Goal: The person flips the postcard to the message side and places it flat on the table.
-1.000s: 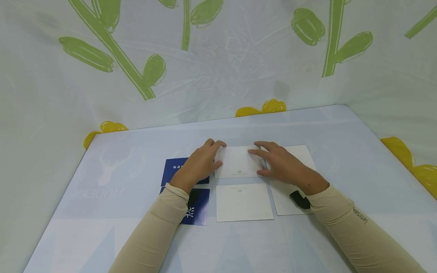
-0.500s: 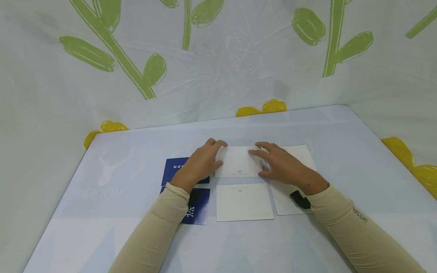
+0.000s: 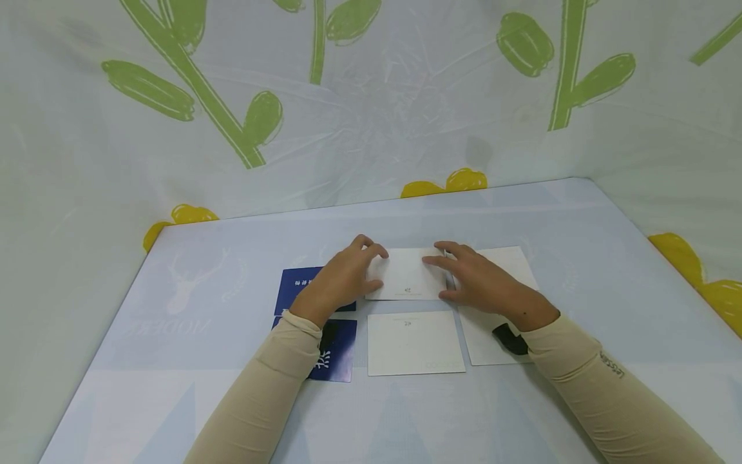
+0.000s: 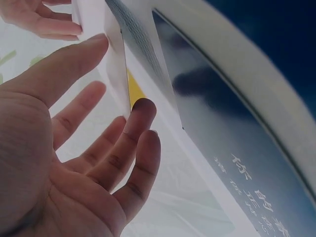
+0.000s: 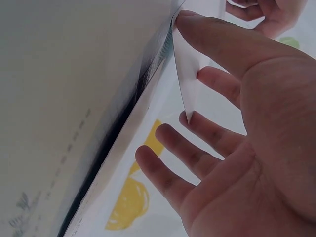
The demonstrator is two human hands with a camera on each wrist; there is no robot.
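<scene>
A thin white card (image 3: 406,274) with a small print near its lower edge lies at the centre in the head view. My left hand (image 3: 342,277) holds its left end, thumb at the near corner and fingers at the far one. At the opposite end my right hand (image 3: 481,277) has its thumb and fingers spread across the edge in the same way. The right wrist view shows the card (image 5: 185,74) between thumb and fingertips. Below it lies a second white card (image 3: 414,348). Two blue cards (image 3: 342,354) with white lettering lie partly under my left arm.
White paper (image 3: 513,261) lies partly hidden beneath my right hand and wrist. A black piece (image 3: 510,339) sits by the right sleeve's cuff. The pale table (image 3: 232,412) ends at a white curtain (image 3: 382,129) with green leaf and yellow prints.
My left hand has shifted slightly right, and its thumb and fingers now reach further over the card's left edge. The right hand has barely moved; the other cards stay put.
</scene>
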